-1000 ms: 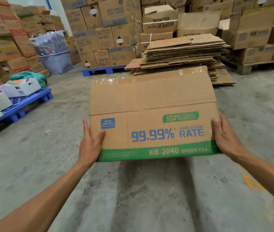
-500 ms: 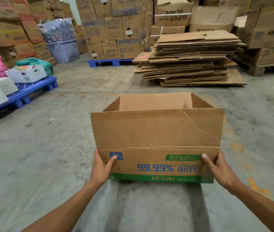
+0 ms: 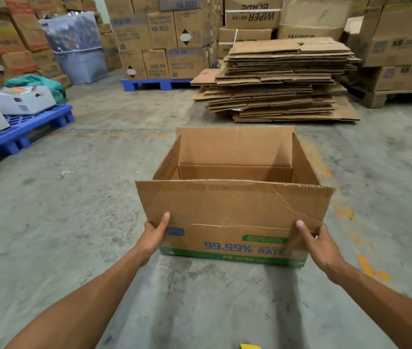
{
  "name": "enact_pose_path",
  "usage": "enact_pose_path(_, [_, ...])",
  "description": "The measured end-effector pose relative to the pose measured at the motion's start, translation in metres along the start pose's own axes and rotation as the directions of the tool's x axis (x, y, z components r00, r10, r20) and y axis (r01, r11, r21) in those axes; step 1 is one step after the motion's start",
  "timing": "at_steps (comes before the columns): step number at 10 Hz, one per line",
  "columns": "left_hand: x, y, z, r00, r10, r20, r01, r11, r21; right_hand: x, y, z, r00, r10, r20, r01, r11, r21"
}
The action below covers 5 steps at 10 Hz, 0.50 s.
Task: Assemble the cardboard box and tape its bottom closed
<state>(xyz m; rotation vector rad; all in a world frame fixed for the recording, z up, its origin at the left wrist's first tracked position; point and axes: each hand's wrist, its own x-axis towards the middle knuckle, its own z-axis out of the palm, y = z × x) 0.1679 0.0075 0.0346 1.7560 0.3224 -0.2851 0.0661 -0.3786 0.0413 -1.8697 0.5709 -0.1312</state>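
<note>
- The box (image 3: 235, 205) stands upright on the floor (image 3: 74, 210) in the middle of the scene, its top open and all four flaps raised.
- Its near wall faces the camera, with blue "99.99% RATE" print and a green band along the bottom edge.
- The left hand (image 3: 152, 235) grips the near left corner of the box; the thumb lies up along the near face, reaching the flap fold, and the other fingers wrap round the left side, out of sight.
- The right hand (image 3: 319, 244) holds the near right corner the same way: thumb stretched up on the near face, the remaining fingers curled round the right side.
- Both forearms reach forward from the near edge, almost straight, converging on the box.
- A stack of flat cardboard (image 3: 280, 79) lies well beyond the box, far right of centre.
- A blue pallet (image 3: 31, 124) sits at far left.
</note>
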Motion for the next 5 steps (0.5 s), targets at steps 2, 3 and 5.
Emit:
enact_pose_path(2, [-0.002,0.003,0.004,0.997,-0.065,0.034,0.061,0.992,0.109,0.004,-0.004,-0.001,0.989,0.149,0.019,-0.149,0.988,0.032])
enact_pose_path(3, [-0.006,0.008,0.006,0.995,-0.09,0.034,0.086,0.991,0.099,0.001,-0.01,0.003,0.941,0.33,0.076,-0.337,0.934,0.117])
enact_pose_path(5, [-0.021,0.001,0.025,0.931,-0.357,0.08,0.287,0.849,0.444,-0.021,-0.022,0.024,0.84,0.492,0.23,-0.477,0.871,-0.122])
